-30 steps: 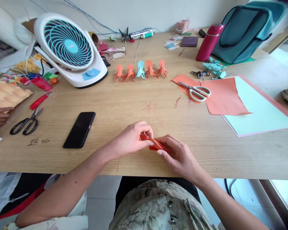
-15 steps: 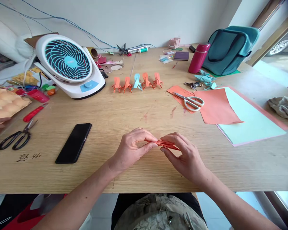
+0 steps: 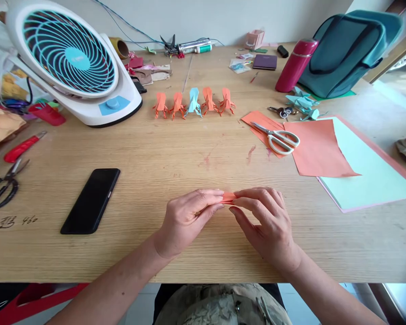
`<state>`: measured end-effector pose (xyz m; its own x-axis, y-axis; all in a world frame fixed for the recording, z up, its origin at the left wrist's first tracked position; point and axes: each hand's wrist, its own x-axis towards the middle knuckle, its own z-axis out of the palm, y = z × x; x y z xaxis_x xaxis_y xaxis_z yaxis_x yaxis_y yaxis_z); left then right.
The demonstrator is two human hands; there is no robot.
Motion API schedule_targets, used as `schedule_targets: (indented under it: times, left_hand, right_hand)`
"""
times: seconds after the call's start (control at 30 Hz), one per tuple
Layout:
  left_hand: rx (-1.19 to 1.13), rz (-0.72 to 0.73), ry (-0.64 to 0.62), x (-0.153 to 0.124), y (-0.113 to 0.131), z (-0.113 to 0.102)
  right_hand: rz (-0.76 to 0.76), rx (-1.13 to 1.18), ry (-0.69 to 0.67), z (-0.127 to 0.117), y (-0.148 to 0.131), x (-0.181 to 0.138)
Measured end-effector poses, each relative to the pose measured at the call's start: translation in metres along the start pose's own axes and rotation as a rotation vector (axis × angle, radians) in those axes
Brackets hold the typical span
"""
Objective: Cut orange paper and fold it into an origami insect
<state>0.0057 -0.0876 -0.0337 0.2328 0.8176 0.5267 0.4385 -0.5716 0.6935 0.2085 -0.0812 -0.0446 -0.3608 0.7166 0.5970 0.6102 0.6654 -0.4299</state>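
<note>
Near the front of the table a small folded piece of orange paper [image 3: 228,197] shows between my two hands. My left hand [image 3: 191,216] pinches its left end between thumb and fingers. On the other end, the fingers of my right hand [image 3: 265,221] press from above, with the thumb below and a little apart from the paper. Both hands cover most of the piece. Beyond them stands a row of several folded paper figures, orange ones and a light-blue one [image 3: 193,103] in the middle.
White-handled scissors [image 3: 281,141] lie on orange paper [image 3: 320,146] at the right, over pale green sheets [image 3: 372,185]. A black phone [image 3: 90,201], dark-handled scissors [image 3: 3,187] and a fan [image 3: 122,97] are at the left. A pink bottle [image 3: 296,65] stands before a teal bag [image 3: 345,54].
The view has shifted closer over the table. The orange paper now shows a flatter, wider face between my hands, and its right tip has gone behind my right fingers.
</note>
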Motion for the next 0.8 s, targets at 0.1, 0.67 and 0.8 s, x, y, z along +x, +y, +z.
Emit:
schedule_targets:
  times: [0.1, 0.67, 0.8]
  left_hand:
    - [-0.03, -0.016, -0.007, -0.0009, -0.0001, 0.0]
    - [-0.056, -0.033, 0.028, -0.0039, 0.0005, 0.0085]
    - [-0.022, -0.023, 0.071, -0.0035, 0.0004, 0.0075]
  right_hand:
    - [0.008, -0.011, 0.0, 0.0013, -0.0002, 0.0013]
    - [0.001, -0.005, 0.06, -0.0002, -0.0014, -0.0005]
    - [0.001, -0.03, 0.087, -0.0021, 0.0018, -0.0019]
